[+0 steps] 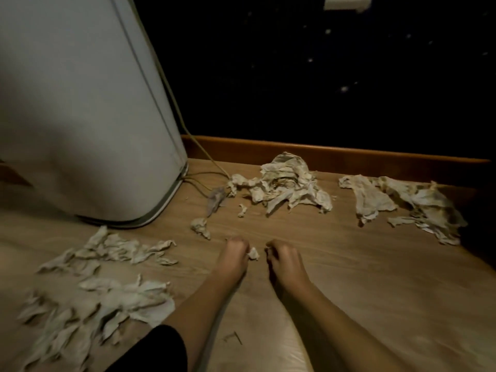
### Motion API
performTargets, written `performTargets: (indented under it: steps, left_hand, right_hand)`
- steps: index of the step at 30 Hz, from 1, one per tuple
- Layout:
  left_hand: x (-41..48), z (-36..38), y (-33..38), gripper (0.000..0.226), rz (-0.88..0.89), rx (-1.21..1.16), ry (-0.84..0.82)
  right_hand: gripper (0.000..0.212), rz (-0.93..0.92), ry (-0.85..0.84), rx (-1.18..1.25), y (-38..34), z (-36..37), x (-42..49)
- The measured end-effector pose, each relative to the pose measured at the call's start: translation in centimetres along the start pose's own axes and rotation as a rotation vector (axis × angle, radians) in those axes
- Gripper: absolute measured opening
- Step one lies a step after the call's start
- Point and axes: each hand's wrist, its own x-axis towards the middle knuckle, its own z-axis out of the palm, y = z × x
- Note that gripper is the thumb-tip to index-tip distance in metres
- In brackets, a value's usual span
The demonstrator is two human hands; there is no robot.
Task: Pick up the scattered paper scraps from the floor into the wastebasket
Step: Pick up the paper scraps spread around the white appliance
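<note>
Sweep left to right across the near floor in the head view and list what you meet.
strewn scraps → left hand → small scrap at its fingertips → right hand

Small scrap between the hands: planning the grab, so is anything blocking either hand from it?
Nothing visible. The small scrap lies against the fingertips of the left hand; only bare floor separates it from the right hand.

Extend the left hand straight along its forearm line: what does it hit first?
Likely the big crumpled pile, after bare floor. The left hand, seemingly pinching a scrap, points up and right in the view. Depth is unclear from one camera.
</note>
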Motion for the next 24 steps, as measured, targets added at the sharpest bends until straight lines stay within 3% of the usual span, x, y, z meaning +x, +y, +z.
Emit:
performTargets:
  steps: [5, 10, 13, 18, 21, 24]
  left_hand:
    - [-0.7, -3.8, -8.1, 0.01, -0.134, -0.106, 0.215]
    - [1.7, -6.1, -11.2, 0.005, -0.13, 0.007, 0.066]
    - [3.0, -5.1, -10.8, 0.005, -0.126, -0.053, -0.018]
    - [2.4, -4.1, -10.9, 0.006, -0.223, -0.058, 0.097]
    - [0.9, -5.0, -12.4, 0.005, -0.248, -0.091, 0.178]
    - [-0.5, -6.6, -14.8, 0.015, -0.264, -0.083, 0.277]
  right_hand:
    - [0.016, -0.141, -0.072, -0.113, -4.0, 2.9, 7.5]
    - [0.013, -0.122, -0.091, -0.232, -6.1, 6.0, 12.4]
    - [0.015, -0.146, -0.06, -0.269, -4.6, 7.2, 11.8]
    - [0.011, -0.246, -0.08, -0.162, -5.4, 8.4, 12.6]
    - [0.02, -0.377, -0.119, -0.065, -8.8, 8.9, 14.0]
    - [0.017, -0.354, -0.197, -0.136, -10.4, 10.4, 15.0]
